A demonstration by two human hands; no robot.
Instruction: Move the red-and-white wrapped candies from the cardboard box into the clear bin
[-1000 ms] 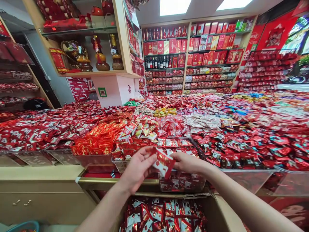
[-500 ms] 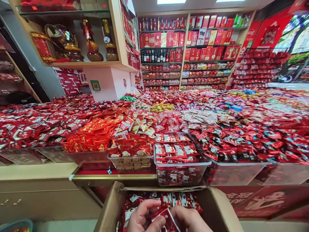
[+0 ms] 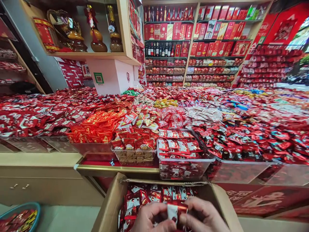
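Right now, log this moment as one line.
left hand: holds red packet | right hand: holds same packet | place: over cardboard box | display bin: filled

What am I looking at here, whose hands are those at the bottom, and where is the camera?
There is no machine here. The camera sits on a person's head and looks forward and down, so the two bare hands at the bottom edge are that person's own: the left hand and the right hand. Together they hold a small stack of red and white packets just above an open cardboard box filled with the same kind of packet.

Beyond the box is a shop counter. A clear bin straight ahead holds neat rows of matching packets, and other bins beside it are heaped with wrapped sweets, mostly red. The back shelves carry red gift boxes and bottles. A blue basket shows at the lower left.
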